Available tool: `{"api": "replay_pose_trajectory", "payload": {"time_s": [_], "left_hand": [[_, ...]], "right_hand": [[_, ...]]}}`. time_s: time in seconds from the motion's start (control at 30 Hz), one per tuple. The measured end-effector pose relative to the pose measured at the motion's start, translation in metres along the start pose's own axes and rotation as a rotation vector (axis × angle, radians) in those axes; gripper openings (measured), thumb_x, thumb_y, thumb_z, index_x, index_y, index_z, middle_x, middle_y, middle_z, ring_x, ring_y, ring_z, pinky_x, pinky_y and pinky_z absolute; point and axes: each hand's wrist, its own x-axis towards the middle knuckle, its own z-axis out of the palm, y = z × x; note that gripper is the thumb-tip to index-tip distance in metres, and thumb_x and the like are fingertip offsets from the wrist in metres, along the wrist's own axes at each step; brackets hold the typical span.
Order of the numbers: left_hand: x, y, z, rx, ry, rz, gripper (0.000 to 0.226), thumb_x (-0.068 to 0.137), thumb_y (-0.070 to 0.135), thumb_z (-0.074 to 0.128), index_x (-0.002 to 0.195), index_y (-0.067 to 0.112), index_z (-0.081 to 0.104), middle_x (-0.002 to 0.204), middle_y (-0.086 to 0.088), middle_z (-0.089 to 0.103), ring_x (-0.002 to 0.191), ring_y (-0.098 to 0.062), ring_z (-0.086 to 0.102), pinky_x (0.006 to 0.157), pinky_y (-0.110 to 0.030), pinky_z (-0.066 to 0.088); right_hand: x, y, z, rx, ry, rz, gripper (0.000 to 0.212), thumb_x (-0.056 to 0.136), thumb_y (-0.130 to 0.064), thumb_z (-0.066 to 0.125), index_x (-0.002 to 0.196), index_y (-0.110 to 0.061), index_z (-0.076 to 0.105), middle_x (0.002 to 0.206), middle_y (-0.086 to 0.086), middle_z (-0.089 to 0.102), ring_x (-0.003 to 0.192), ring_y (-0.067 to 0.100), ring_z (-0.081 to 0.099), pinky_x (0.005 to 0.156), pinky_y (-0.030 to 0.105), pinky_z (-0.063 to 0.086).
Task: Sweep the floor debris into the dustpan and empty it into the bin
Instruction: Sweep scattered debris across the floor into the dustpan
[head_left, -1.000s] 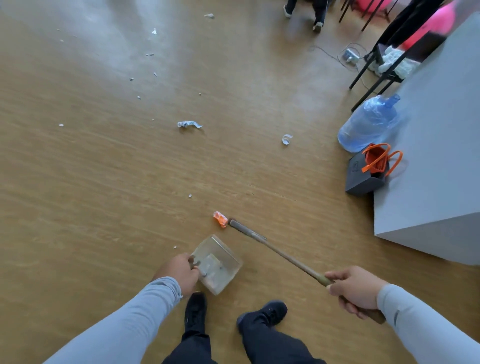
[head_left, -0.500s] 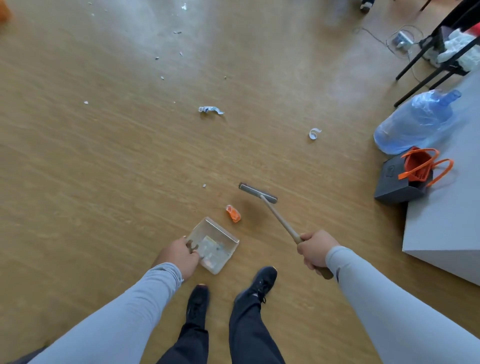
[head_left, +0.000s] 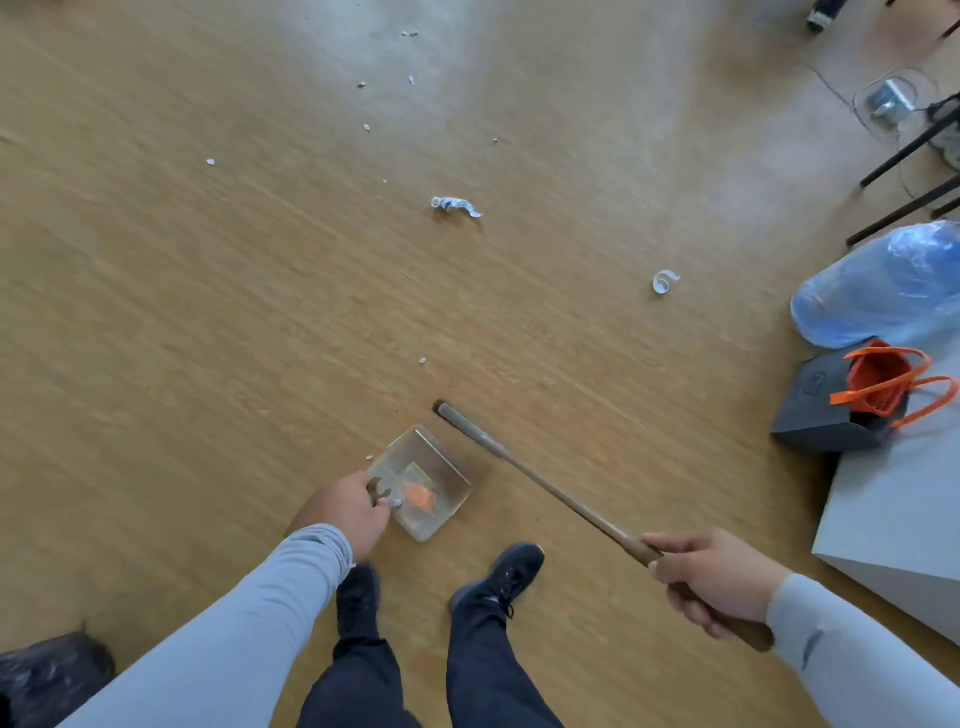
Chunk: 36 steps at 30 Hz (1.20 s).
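Note:
A clear plastic dustpan (head_left: 451, 470) lies on the wooden floor in front of my feet, with an orange scrap (head_left: 417, 495) inside it. My left hand (head_left: 347, 508) grips the dustpan's handle at its near left corner. My right hand (head_left: 716, 581) grips the wooden handle of a broom (head_left: 545, 486), whose narrow head (head_left: 470, 427) rests on the floor just right of the dustpan's far edge. A crumpled white and blue paper (head_left: 456, 206) and a curled white strip (head_left: 664, 281) lie farther out, with several small white bits scattered beyond.
A grey table (head_left: 904, 499) fills the right edge. By it lie a blue water jug (head_left: 878, 286) and a dark grey bag (head_left: 826, 410) with orange handles. Black chair legs (head_left: 909, 150) and a cable stand at the far right. A dark bag (head_left: 47, 680) shows at bottom left.
The orange scrap has gone from the floor into the dustpan. The broom head has swung toward the dustpan's right edge, and my right hand has pulled back to the right.

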Motion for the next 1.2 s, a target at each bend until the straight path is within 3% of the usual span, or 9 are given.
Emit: {"api": "replay_pose_trajectory", "payload": {"time_s": [0.2, 0.37, 0.47, 0.6, 0.7, 0.9, 1.0, 1.1, 1.2], "left_hand": [[0.002, -0.002, -0.002, -0.008, -0.020, 0.006, 0.023, 0.093, 0.036, 0.054, 0.114, 0.029, 0.062, 0.088, 0.005, 0.068, 0.080, -0.021, 0.066, 0.071, -0.031, 0.055], [-0.006, -0.027, -0.003, -0.030, -0.038, 0.056, 0.015, 0.095, 0.037, 0.052, 0.101, 0.028, 0.061, 0.083, 0.005, 0.067, 0.074, -0.018, 0.065, 0.071, -0.035, 0.059], [-0.017, -0.059, -0.016, -0.032, -0.048, 0.087, 0.021, 0.096, 0.036, 0.052, 0.111, 0.027, 0.062, 0.091, 0.006, 0.067, 0.078, -0.018, 0.065, 0.072, -0.032, 0.056], [-0.033, -0.121, -0.047, -0.011, -0.060, 0.092, 0.033, 0.095, 0.039, 0.055, 0.127, 0.030, 0.058, 0.102, 0.008, 0.069, 0.083, -0.015, 0.066, 0.075, -0.031, 0.055], [-0.046, -0.169, -0.072, -0.037, -0.046, 0.064, 0.033, 0.094, 0.041, 0.058, 0.126, 0.032, 0.060, 0.100, 0.010, 0.069, 0.082, -0.011, 0.065, 0.075, -0.029, 0.055], [-0.049, -0.236, -0.095, -0.058, -0.017, 0.021, 0.019, 0.092, 0.036, 0.062, 0.110, 0.030, 0.066, 0.093, 0.011, 0.068, 0.082, -0.011, 0.065, 0.074, -0.028, 0.052], [-0.038, -0.249, -0.092, 0.011, -0.023, 0.021, 0.016, 0.092, 0.035, 0.060, 0.107, 0.031, 0.066, 0.087, 0.012, 0.066, 0.080, -0.013, 0.063, 0.069, -0.027, 0.049], [-0.025, -0.257, -0.088, 0.072, -0.039, 0.011, 0.020, 0.093, 0.036, 0.058, 0.110, 0.030, 0.066, 0.090, 0.008, 0.066, 0.080, -0.016, 0.062, 0.068, -0.027, 0.047], [-0.015, -0.265, -0.091, 0.085, -0.039, -0.003, 0.020, 0.093, 0.037, 0.058, 0.111, 0.031, 0.065, 0.088, 0.008, 0.065, 0.079, -0.017, 0.062, 0.068, -0.027, 0.048]], "right_hand": [[0.030, -0.027, 0.068, -0.177, 0.047, -0.007, 0.055, 0.089, -0.010, 0.052, 0.142, -0.025, 0.048, 0.061, 0.012, 0.058, 0.043, 0.022, 0.042, 0.042, 0.025, 0.041], [-0.008, -0.022, 0.069, 0.069, -0.008, 0.051, 0.038, 0.091, -0.011, 0.060, 0.128, -0.020, 0.059, 0.064, 0.015, 0.053, 0.041, 0.018, 0.039, 0.043, 0.022, 0.035], [-0.045, -0.016, 0.072, 0.163, -0.023, 0.043, 0.035, 0.096, -0.010, 0.058, 0.129, -0.020, 0.060, 0.072, 0.017, 0.055, 0.043, 0.016, 0.041, 0.041, 0.023, 0.035], [-0.060, -0.028, 0.116, 0.039, 0.055, -0.042, 0.045, 0.096, -0.009, 0.054, 0.139, -0.022, 0.052, 0.064, 0.012, 0.058, 0.041, 0.015, 0.044, 0.042, 0.025, 0.040], [-0.044, -0.047, 0.154, -0.057, 0.147, -0.075, 0.050, 0.092, -0.008, 0.052, 0.140, -0.023, 0.051, 0.061, 0.010, 0.059, 0.041, 0.017, 0.045, 0.042, 0.025, 0.042], [-0.008, -0.092, 0.217, -0.127, 0.210, -0.083, 0.040, 0.090, -0.005, 0.049, 0.127, -0.015, 0.061, 0.055, 0.011, 0.055, 0.042, 0.020, 0.041, 0.043, 0.024, 0.037], [0.003, -0.106, 0.249, -0.174, 0.203, -0.035, 0.026, 0.091, -0.001, 0.046, 0.109, -0.011, 0.062, 0.050, 0.009, 0.051, 0.037, 0.019, 0.037, 0.043, 0.023, 0.033], [0.016, -0.110, 0.289, -0.326, 0.150, -0.063, 0.012, 0.087, -0.005, 0.054, 0.094, -0.006, 0.063, 0.065, 0.008, 0.059, 0.049, 0.021, 0.051, 0.049, 0.027, 0.046], [0.012, -0.104, 0.318, -0.429, 0.052, -0.106, 0.008, 0.087, -0.009, 0.059, 0.095, -0.009, 0.062, 0.069, 0.004, 0.060, 0.052, 0.015, 0.056, 0.049, 0.023, 0.049]]}}
